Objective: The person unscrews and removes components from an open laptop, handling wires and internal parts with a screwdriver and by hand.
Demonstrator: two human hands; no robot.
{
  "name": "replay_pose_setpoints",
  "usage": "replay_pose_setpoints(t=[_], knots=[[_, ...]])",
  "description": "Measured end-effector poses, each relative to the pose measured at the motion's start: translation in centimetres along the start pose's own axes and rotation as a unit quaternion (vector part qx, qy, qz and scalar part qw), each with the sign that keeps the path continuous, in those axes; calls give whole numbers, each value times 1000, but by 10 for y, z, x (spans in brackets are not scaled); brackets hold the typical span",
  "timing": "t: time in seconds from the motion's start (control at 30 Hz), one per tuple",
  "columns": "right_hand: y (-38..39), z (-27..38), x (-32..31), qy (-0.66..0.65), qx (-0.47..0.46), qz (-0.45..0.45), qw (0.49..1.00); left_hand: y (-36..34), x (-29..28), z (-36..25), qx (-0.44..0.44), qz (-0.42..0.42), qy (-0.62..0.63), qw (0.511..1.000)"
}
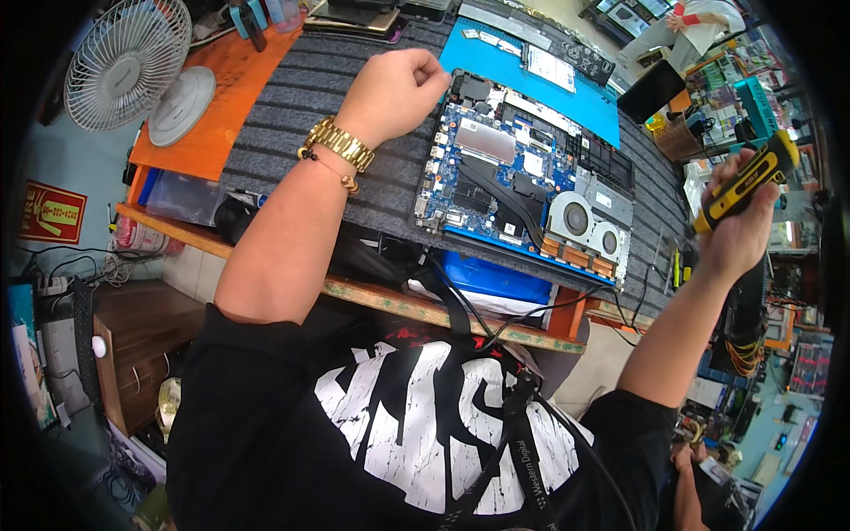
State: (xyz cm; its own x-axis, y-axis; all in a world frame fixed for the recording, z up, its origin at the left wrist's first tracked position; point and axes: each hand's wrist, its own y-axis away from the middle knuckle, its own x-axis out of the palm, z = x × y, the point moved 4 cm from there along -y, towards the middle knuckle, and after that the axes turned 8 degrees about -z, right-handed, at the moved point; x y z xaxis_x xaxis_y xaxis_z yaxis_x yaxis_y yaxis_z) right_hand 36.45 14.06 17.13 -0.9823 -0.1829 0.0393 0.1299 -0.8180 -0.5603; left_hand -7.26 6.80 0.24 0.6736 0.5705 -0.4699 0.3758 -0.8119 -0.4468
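An opened laptop (509,168) lies on the grey striped mat, its blue circuit board, dark heat pipe and two silver fans (575,215) bare. My left hand (398,93), with a gold watch (339,144) at the wrist, is by the laptop's far left corner. Its fingers are curled and pinched together; whatever may be between them is hidden. Off to the right, my right hand (744,221) is wrapped round a yellow-and-black screwdriver (751,180), raised over the mat's right side and apart from the laptop. The screwdriver's tip cannot be made out.
Behind the laptop, a blue mat (478,64) bears a silver drive (549,69) and small parts. A white fan (128,66) stands at the far left on the orange tabletop (243,75). A dark phone (652,91) and a basket (677,139) are at the right. Cables (633,319) hang along the near edge.
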Motion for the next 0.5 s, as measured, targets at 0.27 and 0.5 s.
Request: replay_pose_setpoints(t=[0.27,0.5], knots=[[-5,-35,163,-54,-79,6,995,-2,4,27,-124,149,16,981],[-8,-84,209,-55,-67,25,996,1,8,22,-90,173,25,981]])
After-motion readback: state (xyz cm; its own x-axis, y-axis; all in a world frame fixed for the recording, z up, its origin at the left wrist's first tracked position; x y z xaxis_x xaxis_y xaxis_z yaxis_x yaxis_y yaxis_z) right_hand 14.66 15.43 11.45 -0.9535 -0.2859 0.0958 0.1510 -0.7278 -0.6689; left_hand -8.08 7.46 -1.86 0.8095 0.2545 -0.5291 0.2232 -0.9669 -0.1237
